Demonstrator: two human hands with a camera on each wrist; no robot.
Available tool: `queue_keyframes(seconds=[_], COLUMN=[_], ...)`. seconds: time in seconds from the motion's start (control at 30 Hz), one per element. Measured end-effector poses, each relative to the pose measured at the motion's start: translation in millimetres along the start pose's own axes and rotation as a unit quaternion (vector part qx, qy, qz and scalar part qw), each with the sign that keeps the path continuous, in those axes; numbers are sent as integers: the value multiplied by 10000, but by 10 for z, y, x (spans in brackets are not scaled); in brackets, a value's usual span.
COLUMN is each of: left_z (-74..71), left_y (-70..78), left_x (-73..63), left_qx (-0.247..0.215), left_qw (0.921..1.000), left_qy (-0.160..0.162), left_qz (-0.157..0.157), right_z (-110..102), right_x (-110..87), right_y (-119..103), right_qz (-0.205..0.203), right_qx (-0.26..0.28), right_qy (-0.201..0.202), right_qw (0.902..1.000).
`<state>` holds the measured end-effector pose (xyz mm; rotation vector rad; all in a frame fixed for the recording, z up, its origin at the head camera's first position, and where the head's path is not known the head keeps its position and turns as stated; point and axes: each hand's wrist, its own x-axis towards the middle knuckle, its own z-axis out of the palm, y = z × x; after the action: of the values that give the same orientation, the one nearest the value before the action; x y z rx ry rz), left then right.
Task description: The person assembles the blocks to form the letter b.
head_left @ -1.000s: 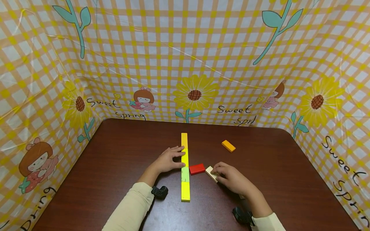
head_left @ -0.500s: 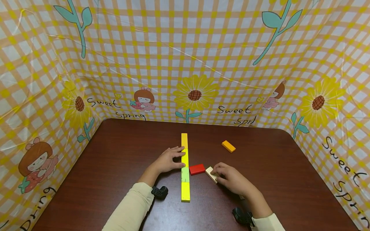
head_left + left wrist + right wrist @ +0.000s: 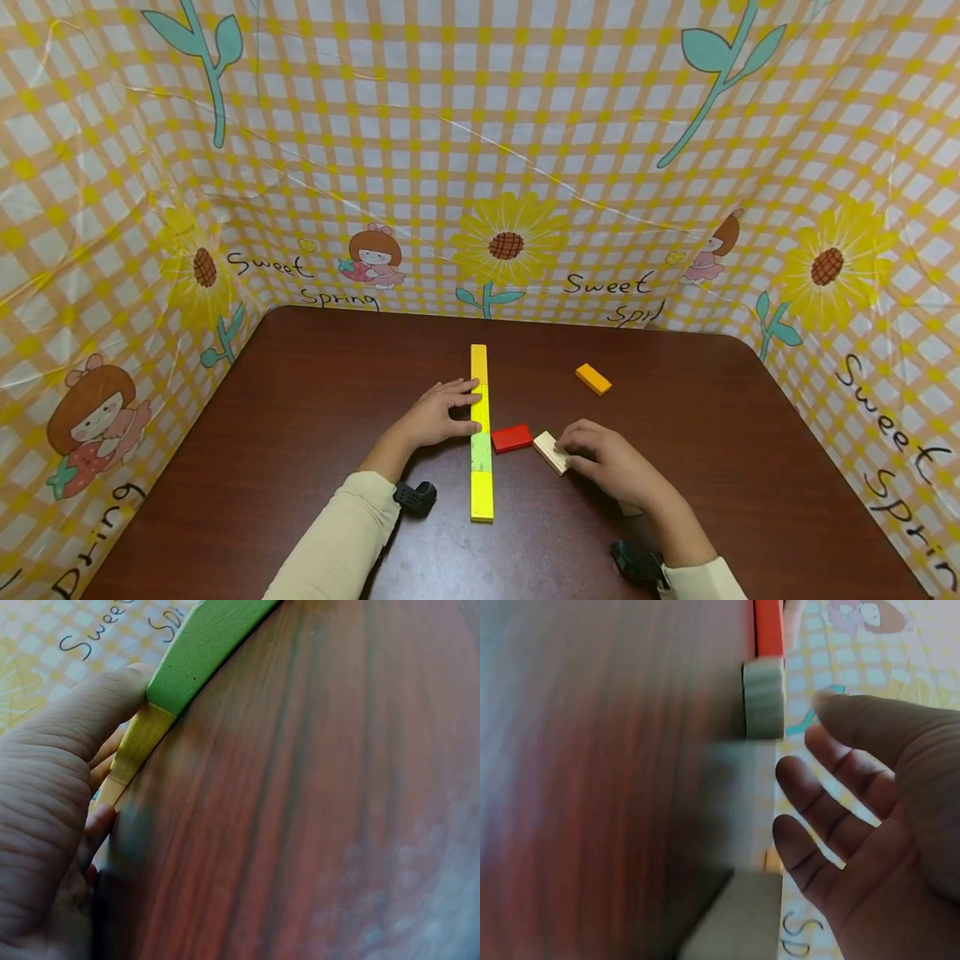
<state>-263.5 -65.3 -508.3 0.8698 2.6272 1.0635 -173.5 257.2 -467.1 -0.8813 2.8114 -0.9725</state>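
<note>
Across the desk (image 3: 300,400), left hand (image 3: 433,418) reaches, fingers extended, tips against a yellow-and-green row of blocks (image 3: 481,446), grasping nothing. Right hand (image 3: 609,460) loose and released, just beside the cream block (image 3: 549,451). Red block (image 3: 512,438) lies between cream block and row. Orange block (image 3: 593,379) farther back, well apart. Pale block (image 3: 631,509) partly hidden below right wrist.
</note>
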Motion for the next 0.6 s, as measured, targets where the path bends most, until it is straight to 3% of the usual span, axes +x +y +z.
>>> queue_keyframes(seconds=[0.43, 0.6], left_z=[-9, -2], left_y=[-4, -3], left_x=[2, 6], left_qx=[-15, -23], left_qw=[10000, 9999], left_qy=[17, 39], left_qz=[81, 106], right_z=[-252, -291], right_x=[-423, -567], right_y=[63, 91], right_qz=[157, 48], right_qx=[-203, -308], right_qy=[219, 492], right_qw=[9994, 9983])
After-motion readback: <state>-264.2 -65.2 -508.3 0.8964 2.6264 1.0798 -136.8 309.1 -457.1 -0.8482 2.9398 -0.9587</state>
